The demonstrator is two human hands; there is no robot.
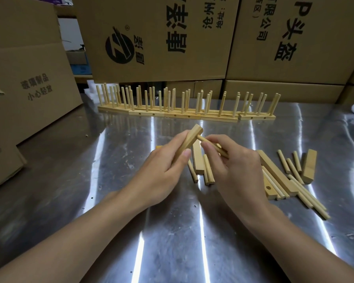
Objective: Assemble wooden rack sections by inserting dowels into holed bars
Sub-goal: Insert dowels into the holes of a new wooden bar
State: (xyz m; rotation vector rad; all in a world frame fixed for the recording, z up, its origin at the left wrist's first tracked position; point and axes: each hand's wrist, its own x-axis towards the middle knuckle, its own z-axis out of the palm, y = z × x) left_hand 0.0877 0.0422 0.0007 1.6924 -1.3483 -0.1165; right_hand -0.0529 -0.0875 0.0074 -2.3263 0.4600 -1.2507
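Steel table (172, 242): bar (189, 140), dowel (203, 139) in hands (161, 166) (239, 170)

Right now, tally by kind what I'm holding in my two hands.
Holed bar: 1, in the left hand
Dowel: 1 visible, in the right hand
Total: 2

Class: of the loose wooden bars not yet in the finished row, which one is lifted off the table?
The bar gripped by the left hand, with a dowel meeting its side; the other bars lie flat on the table.
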